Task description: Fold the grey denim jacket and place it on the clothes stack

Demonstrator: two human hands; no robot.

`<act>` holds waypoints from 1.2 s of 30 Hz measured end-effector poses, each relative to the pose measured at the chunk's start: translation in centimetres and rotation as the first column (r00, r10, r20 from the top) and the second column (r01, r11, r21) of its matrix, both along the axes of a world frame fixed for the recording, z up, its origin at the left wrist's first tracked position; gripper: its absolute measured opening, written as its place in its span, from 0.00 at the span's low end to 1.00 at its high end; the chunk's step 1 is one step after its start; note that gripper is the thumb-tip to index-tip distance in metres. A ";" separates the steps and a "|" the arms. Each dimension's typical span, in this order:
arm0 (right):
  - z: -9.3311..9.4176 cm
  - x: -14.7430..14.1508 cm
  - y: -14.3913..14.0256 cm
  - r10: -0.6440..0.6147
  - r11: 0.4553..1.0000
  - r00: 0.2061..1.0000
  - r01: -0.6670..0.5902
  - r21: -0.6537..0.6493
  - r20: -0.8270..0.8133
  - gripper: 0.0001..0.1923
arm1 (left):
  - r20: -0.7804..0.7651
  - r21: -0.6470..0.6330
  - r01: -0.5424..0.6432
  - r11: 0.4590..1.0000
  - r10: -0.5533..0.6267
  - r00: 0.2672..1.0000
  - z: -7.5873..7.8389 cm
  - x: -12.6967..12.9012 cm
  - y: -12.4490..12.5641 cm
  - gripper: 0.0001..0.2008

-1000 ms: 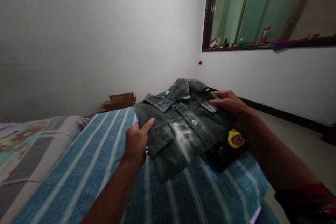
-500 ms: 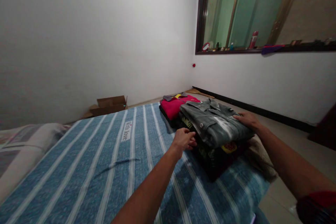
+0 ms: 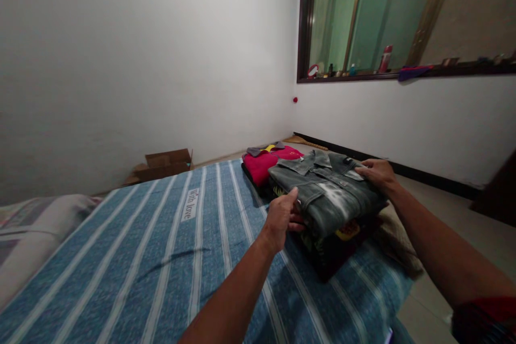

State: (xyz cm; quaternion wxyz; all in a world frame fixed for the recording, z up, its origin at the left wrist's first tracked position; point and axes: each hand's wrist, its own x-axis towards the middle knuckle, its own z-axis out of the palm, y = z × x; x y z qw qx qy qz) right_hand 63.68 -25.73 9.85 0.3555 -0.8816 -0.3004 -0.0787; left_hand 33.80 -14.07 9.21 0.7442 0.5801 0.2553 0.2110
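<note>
Resting right of frame centre, the folded denim jacket (image 3: 328,199) tops a dark clothes stack (image 3: 334,247) on the striped bed (image 3: 169,258). Left hand (image 3: 282,217) grips its near-left edge, thumb on top; right hand (image 3: 377,173) lies flat, fingers spread, on its far-right side.

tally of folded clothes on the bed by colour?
Grey denim jacket, top of the near stack, both hands on it: 1
Red garment, behind: 1
Dark garments under the jacket: layers unclear, at least 1
Total: at least 3
</note>
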 end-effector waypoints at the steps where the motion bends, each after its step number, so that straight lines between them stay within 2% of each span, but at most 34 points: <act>1: 0.0 -0.1 0.0 -0.009 1.000 1.000 0.009 0.019 0.014 0.18 | -0.002 0.026 0.001 1.000 -0.001 1.000 0.2 -0.1 -0.3 0.20; 3: 0.0 -0.3 0.0 -0.023 0.999 0.999 0.021 0.050 0.036 0.19 | -0.003 0.067 -0.019 0.998 0.019 1.000 0.3 -0.1 -0.8 0.22; 9: 0.1 -1.0 -0.2 -0.063 0.994 0.995 0.056 0.089 0.073 0.19 | 0.079 0.073 -0.083 0.994 0.077 0.994 0.4 0.1 -1.9 0.20; 12: 0.1 -1.2 -0.2 -0.075 0.997 0.992 0.077 -0.014 0.107 0.18 | 0.074 0.078 -0.087 0.993 0.082 0.994 0.0 0.0 -1.9 0.20; 15: -0.1 -1.4 -0.3 -0.066 0.983 0.992 0.082 -0.164 0.103 0.16 | 0.018 0.022 -0.041 0.999 0.041 0.999 -0.8 -0.1 -1.9 0.20; 18: 0.0 -2.5 0.1 -0.088 0.969 0.990 0.111 -0.222 0.112 0.17 | 0.003 -0.008 -0.018 1.000 0.018 1.000 -1.3 -0.2 -1.9 0.20; 20: 0.6 -4.3 0.6 -0.088 0.965 0.980 0.128 -0.228 0.179 0.20 | -0.008 0.005 -0.035 0.999 0.035 0.999 -1.3 -0.3 -1.9 0.20; 22: 1.1 -7.0 1.5 0.001 0.974 0.959 0.064 -0.219 0.283 0.23 | -0.025 0.010 -0.038 0.999 0.038 0.999 -1.2 -0.3 -2.0 0.19; 24: 1.3 -10.2 2.3 0.180 0.968 0.913 -0.097 -0.233 0.365 0.23 | -0.048 0.003 -0.018 1.000 0.018 0.999 -1.2 -0.5 -2.2 0.20; 27: 0.7 -14.5 3.3 0.381 0.897 0.857 -0.252 -0.363 0.346 0.22 | -0.105 0.000 0.027 1.000 -0.027 0.994 -1.7 -1.0 -2.5 0.20; 30: -0.3 -16.6 3.6 0.423 0.845 0.850 -0.245 -0.475 0.313 0.22 | -0.128 -0.009 0.046 0.999 -0.047 0.991 -2.6 -1.5 -2.8 0.19; 33: -0.7 -16.8 3.6 0.425 0.842 0.842 -0.233 -0.487 0.332 0.23 | -0.096 -0.030 0.043 0.999 -0.045 0.994 -3.4 -1.6 -3.0 0.17; 36: -0.6 -16.2 3.5 0.437 0.834 0.850 -0.260 -0.487 0.295 0.24 | -0.067 -0.038 -0.011 0.999 0.008 0.998 -3.9 -1.1 -3.3 0.16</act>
